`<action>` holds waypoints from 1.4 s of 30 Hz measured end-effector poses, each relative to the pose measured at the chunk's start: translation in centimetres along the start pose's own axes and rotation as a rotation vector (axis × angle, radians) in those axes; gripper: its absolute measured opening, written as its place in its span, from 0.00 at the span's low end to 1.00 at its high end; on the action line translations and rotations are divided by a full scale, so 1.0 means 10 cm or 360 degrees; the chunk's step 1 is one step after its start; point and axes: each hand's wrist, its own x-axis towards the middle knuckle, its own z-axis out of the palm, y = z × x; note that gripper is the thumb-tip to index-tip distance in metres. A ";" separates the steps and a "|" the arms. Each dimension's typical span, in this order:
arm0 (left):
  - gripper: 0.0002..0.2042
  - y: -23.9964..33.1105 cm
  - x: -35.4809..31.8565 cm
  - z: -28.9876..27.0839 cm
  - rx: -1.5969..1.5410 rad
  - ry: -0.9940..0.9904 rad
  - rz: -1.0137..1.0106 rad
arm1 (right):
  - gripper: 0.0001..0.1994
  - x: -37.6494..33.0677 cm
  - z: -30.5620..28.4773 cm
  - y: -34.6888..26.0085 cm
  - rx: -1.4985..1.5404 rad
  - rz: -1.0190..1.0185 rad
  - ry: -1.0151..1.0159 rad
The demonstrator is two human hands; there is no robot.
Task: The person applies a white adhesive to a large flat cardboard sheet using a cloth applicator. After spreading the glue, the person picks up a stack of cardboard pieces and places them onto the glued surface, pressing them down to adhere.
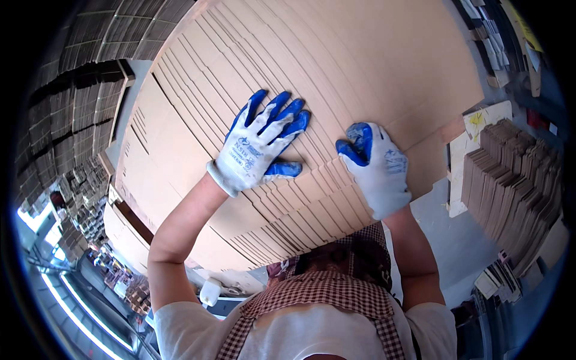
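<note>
Flat brown cardboard sheets (414,66) lie fanned out in overlapping rows in front of me, their edges stepping across the pile. My left hand (255,144), in a white glove with blue-coated fingers, lies spread flat on the overlapping edges. To its right, my right hand (378,168) wears a matching glove and rests on the same sheets. Its fingers are curled in, with the thumb close to them; whatever may be between them is hidden. The near edge of the sheets reaches my checked apron (318,294).
At the right, a stack of folded cardboard (510,174) stands beside a pale board (457,198). Tall bundled cardboard stacks (90,36) rise at the far left. A small white object (210,291) sits below the sheets near my left arm.
</note>
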 end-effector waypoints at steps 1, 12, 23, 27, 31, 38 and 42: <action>0.38 -0.02 0.00 0.02 0.0007 -0.0021 0.0011 | 0.22 -0.02 0.04 -0.04 -0.0060 0.0048 0.0005; 0.43 0.03 0.00 0.05 -0.0017 -0.0086 0.0015 | 0.24 -0.05 0.17 -0.16 -0.0214 0.0176 0.0045; 0.42 0.06 -0.07 0.03 -0.0004 -0.0182 -0.0025 | 0.26 -0.01 0.15 -0.10 -0.0127 0.0252 -0.0015; 0.43 0.05 -0.07 0.04 0.0017 -0.0218 -0.0009 | 0.26 0.00 0.14 -0.08 -0.0107 0.0273 -0.0027; 0.44 0.04 -0.09 0.07 0.0001 -0.0177 -0.0003 | 0.25 -0.02 0.14 -0.10 -0.0184 0.0257 -0.0024; 0.45 0.04 -0.10 0.07 -0.0013 -0.0206 -0.0022 | 0.27 -0.09 0.21 -0.20 -0.0204 0.0204 -0.0038; 0.46 0.05 -0.13 0.06 -0.0061 -0.0219 -0.0046 | 0.29 -0.10 0.23 -0.20 -0.0233 0.0210 -0.0054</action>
